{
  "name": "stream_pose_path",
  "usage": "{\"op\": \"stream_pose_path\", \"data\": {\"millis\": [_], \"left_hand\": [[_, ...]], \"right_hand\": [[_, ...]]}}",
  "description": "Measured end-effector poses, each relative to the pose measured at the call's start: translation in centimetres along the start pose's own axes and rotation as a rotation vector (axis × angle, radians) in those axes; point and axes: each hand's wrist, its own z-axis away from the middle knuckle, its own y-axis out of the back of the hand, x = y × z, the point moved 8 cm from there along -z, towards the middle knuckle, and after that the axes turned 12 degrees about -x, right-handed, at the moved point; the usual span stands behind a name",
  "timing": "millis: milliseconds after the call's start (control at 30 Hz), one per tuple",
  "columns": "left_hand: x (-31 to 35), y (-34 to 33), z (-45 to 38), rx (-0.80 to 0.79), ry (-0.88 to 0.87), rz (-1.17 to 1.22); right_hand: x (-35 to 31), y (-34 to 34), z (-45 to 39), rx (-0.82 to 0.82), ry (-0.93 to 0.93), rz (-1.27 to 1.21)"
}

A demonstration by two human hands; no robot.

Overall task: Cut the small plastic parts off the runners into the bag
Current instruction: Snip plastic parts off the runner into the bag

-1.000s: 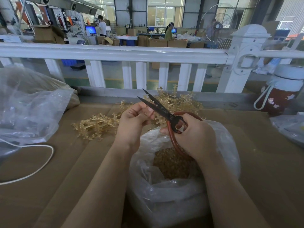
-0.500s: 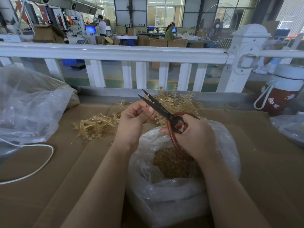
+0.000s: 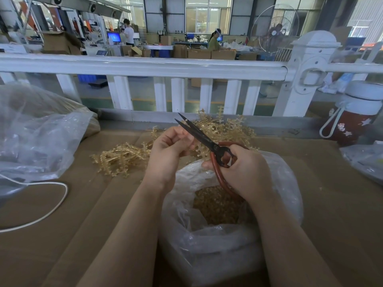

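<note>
Small amber plastic parts (image 3: 215, 206) already lie in a good layer inside the open clear plastic bag (image 3: 207, 245) on the brown cardboard-covered table (image 3: 62, 235), so a fair share of the cutting looks done. Above the bag's mouth the left hand (image 3: 167, 150) pinches a translucent amber runner (image 3: 200, 149), mostly hidden by its fingers, while the right hand (image 3: 244, 172) grips the red-handled black scissors (image 3: 207, 141), blades slightly parted beside the left fingertips. Behind them a tangled heap of amber runners (image 3: 124, 158) reaches from left to the far side, so I judge much remains. No brand, label or writing is legible anywhere.
</note>
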Motion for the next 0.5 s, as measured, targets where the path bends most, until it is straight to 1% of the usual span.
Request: {"op": "stream_pose_path", "data": {"millis": [133, 233, 367, 500], "left_hand": [[0.12, 0.33, 0.08, 0.026, 0.011, 0.028], [0.36, 0.57, 0.29, 0.054, -0.02, 0.026], [0.64, 0.75, 0.38, 0.046, -0.069, 0.041], [0.6, 0.99, 0.34, 0.052, -0.066, 0.072]], "right_hand": [[0.08, -0.05, -0.01, -0.021, -0.012, 0.024], [-0.02, 0.03, 0.06, -0.024, -0.016, 0.013], [0.24, -0.15, 0.01, -0.042, -0.015, -0.001], [0.44, -0.23, -0.04, -0.043, -0.027, 0.013]]}}
